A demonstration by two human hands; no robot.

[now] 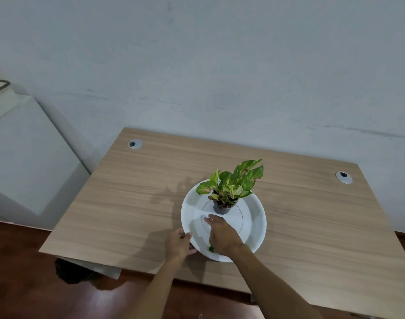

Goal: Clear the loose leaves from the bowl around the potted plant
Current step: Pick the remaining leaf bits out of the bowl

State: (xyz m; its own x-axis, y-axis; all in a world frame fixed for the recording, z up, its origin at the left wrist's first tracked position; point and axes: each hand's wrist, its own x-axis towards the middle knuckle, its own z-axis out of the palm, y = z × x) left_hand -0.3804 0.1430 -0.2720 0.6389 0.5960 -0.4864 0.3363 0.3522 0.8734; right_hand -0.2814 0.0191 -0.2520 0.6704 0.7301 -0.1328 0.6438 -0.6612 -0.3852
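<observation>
Steadying the bowl (254,229) on the desk (127,192): left hand (177,245) pinches the near-left rim, fingers curled over its edge. Right hand (222,233) lies palm-down inside, fingers fairly flat toward the pot (221,209); whether it grips anything, cannot tell. A scrap of leaf (211,249) shows green under its wrist, near the near rim. Leaves judged light, limp, easily torn; pinch or sweep gently. Bowl looks smooth, likely slippery. Plant (233,180) stands far of centre. No labels or writing seen.

One potted plant (229,189), one white bowl (254,229), two hands, one green leaf (211,249), two desk grommets.
</observation>
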